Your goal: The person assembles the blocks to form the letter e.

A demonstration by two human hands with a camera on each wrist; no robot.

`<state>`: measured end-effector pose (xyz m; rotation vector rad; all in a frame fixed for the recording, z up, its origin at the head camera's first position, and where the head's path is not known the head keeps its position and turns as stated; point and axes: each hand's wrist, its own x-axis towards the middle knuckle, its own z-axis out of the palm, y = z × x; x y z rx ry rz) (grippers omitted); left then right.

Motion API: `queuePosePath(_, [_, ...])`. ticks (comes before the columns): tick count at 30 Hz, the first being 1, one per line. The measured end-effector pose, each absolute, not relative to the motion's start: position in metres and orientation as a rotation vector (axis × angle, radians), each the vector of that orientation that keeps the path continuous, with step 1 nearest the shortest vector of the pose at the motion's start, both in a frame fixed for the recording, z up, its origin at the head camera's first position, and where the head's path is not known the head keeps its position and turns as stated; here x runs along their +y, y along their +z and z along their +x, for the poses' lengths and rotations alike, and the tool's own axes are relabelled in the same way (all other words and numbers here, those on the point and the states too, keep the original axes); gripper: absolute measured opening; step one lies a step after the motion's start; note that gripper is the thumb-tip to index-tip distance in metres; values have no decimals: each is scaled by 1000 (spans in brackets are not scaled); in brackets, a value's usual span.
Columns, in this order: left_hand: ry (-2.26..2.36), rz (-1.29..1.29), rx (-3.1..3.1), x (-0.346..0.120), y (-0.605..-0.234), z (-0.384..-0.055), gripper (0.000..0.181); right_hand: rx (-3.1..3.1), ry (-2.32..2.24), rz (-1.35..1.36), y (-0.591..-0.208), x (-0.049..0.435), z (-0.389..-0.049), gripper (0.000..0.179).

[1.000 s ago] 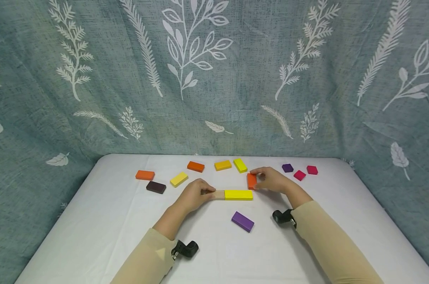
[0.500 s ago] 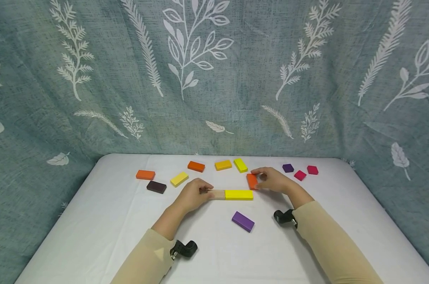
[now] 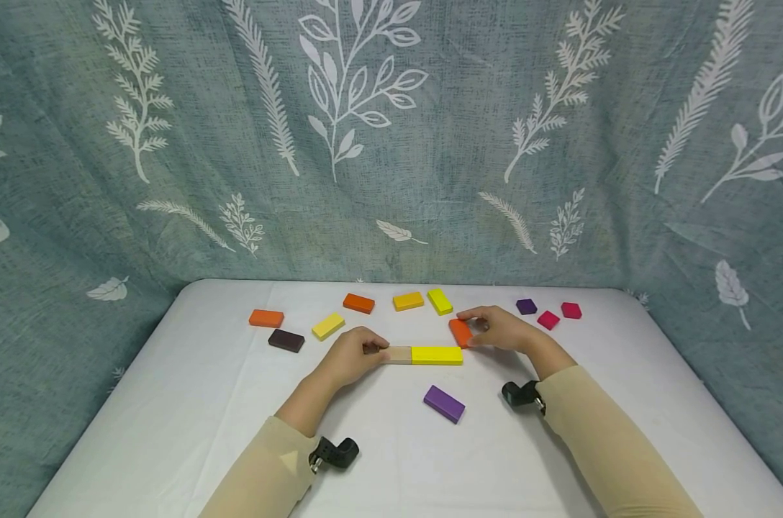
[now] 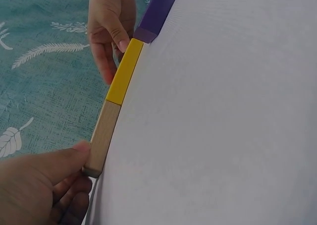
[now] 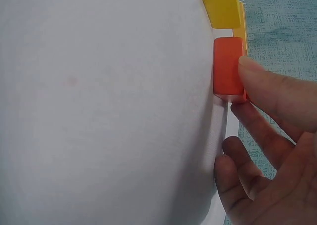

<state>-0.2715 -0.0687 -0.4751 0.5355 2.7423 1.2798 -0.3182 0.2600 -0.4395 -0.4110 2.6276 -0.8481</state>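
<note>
My left hand point(image 3: 355, 356) pinches the left end of a plain wooden block point(image 3: 399, 355), thumb on its near side in the left wrist view. End to end with that block lies a bright yellow block point(image 3: 437, 355), the two forming a straight row on the table. Just behind the row's right end, my right hand point(image 3: 498, 329) pinches an orange block point(image 3: 460, 333) between thumb and fingers; the block stands at a slant to the row. In the right wrist view the orange block point(image 5: 229, 66) shows its end close to the yellow block point(image 5: 222, 7). Whether they touch is hard to tell.
A purple block point(image 3: 444, 404) lies in front of the row. Behind are two more orange blocks point(image 3: 266, 318), a dark brown block point(image 3: 286, 340) and several yellow ones point(image 3: 328, 326). A dark purple piece point(image 3: 526, 306) and two red pieces point(image 3: 548, 320) lie back right.
The orange block has turned from nearly square to the row to a slant, its near end shifting slightly right and toward me in my right hand. My left hand stays on the wooden block.
</note>
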Motion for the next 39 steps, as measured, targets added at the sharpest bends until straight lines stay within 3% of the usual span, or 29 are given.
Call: queuePosePath(39, [1282,483,2698,-68,-476,-274,17,2571,-807,-517,-437,257,-321,58])
